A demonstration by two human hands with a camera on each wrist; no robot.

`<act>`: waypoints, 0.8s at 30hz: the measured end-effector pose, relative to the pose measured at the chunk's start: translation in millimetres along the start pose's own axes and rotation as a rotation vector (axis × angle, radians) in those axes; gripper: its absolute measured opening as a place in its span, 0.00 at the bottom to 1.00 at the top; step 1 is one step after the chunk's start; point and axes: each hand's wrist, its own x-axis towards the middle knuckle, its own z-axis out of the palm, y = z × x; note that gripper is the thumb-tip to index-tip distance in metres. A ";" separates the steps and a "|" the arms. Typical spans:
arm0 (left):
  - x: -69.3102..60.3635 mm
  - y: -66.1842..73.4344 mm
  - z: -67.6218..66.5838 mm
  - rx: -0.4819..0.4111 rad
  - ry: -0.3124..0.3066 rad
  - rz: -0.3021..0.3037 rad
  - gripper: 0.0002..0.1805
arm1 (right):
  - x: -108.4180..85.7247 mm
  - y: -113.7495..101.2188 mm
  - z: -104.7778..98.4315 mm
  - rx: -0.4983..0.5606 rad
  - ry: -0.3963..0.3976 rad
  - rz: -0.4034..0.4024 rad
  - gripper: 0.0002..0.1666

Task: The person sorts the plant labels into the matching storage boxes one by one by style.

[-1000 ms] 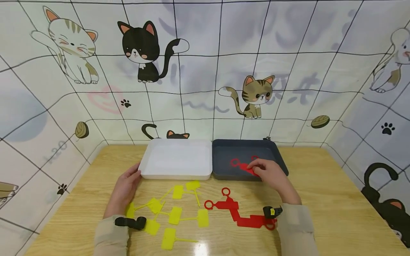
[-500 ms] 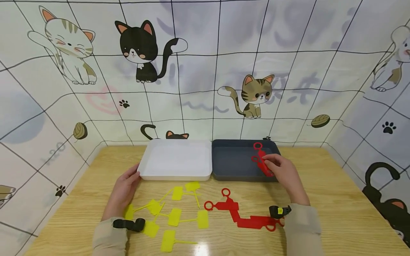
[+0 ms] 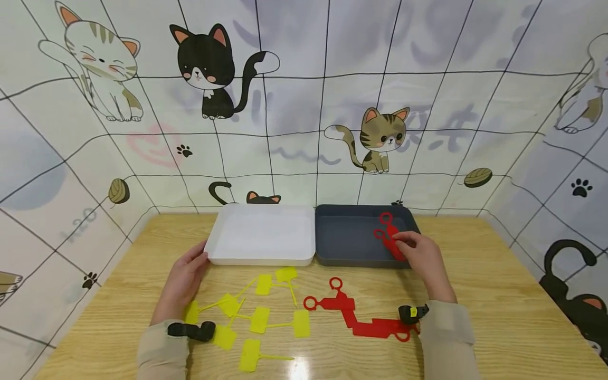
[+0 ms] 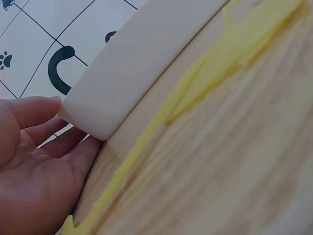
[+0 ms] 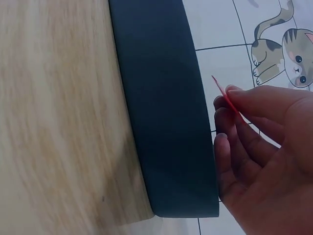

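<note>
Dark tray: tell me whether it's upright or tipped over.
Upright. In the head view, the dark tray lies flat on the table, its raised rim surrounding an inner floor that faces up.

Red tags [image 3: 393, 248]; yellow tags [image 3: 259, 320]; white tray [image 3: 261, 235]; dark-grey tray [image 3: 349, 237]

Faint lettering [image 3: 83, 224] at left and pale purple marks [image 3: 448, 131] at right on the cat-patterned wall covering [image 3: 294, 105] cannot be read clearly.

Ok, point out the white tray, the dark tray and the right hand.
White tray [image 3: 263, 232], head view: its bare floor.
Dark tray [image 3: 345, 235], head view: bare floor, left half.
Right hand [image 3: 421, 258], head view: middle of the hand.
</note>
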 end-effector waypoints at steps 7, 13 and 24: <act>-0.1 0.4 0.8 0.005 -0.005 0.009 0.28 | 1.1 2.3 4.4 -0.048 -0.068 0.004 0.19; 0.4 0.3 -0.4 0.013 -0.002 0.008 0.28 | 3.4 3.8 7.8 -0.085 -0.132 -0.036 0.20; 0.7 -0.5 -0.5 0.000 0.010 -0.011 0.28 | 3.6 3.5 12.2 -0.103 -0.223 -0.059 0.23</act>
